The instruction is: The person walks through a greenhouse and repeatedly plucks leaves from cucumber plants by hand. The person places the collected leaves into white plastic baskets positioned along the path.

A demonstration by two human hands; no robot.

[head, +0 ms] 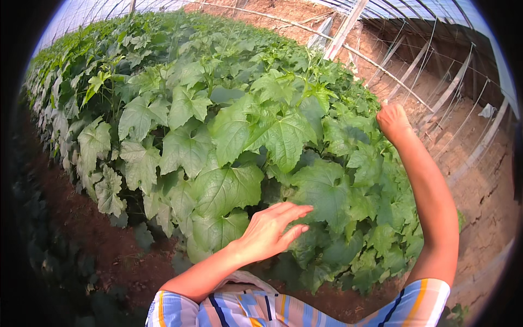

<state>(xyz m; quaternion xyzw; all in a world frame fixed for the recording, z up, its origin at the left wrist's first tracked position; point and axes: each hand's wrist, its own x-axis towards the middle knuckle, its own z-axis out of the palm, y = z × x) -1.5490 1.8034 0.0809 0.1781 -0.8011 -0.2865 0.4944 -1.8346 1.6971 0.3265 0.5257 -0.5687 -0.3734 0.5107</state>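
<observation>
Dense green vine plants with broad lobed leaves (282, 135) fill the middle of the view. My left hand (278, 229) is held low at the front of the foliage, fingers apart, its fingertips beside a large leaf (327, 192). Nothing shows in that hand. My right hand (393, 118) is raised at the right edge of the plants with its fingers curled. Something small and pale shows at its top; whether the hand holds it, I cannot tell. Some of its fingers are hidden.
A pale post (345, 28) and a long thin pole (388, 67) stand behind the plants. Slanted poles and strings line the earthen wall (470, 135) at right. Bare brown soil (122, 253) runs along the lower left, with more plants beyond. Plastic sheeting lies over a curved frame above.
</observation>
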